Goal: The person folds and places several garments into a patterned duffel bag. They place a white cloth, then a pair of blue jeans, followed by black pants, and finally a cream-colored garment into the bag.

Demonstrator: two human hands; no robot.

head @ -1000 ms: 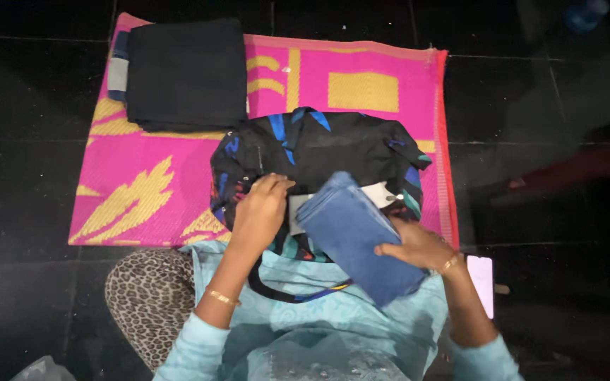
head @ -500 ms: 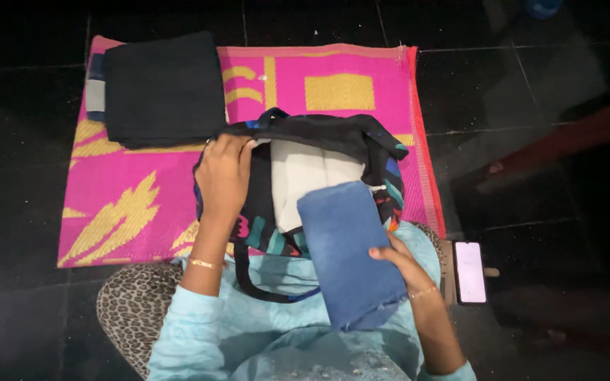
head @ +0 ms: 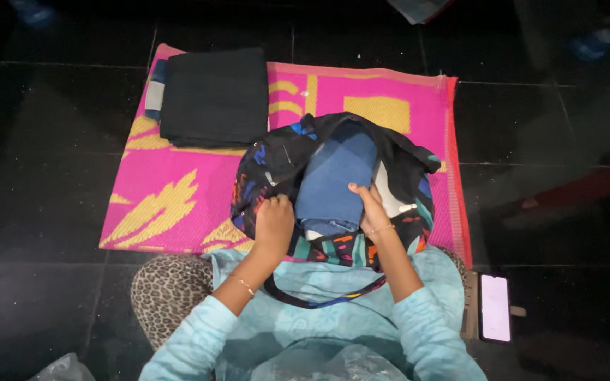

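Blue folded cloth (head: 333, 185) lengthwise in bag (head: 270, 166), pointing away; left hand (head: 274, 224) pinching bag rim, right hand (head: 371, 208) seemingly pressing cloth.

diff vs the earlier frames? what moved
The folded blue cloth went from the lap into the open patterned bag, pushed in by the right hand. The left hand shifted from the bag's far rim to its near edge. The black folded pile, mat and phone stayed put.

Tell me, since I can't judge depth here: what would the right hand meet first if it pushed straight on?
Probably the folded blue cloth: the right hand already rests against it, fingers pointing into the open patterned bag.
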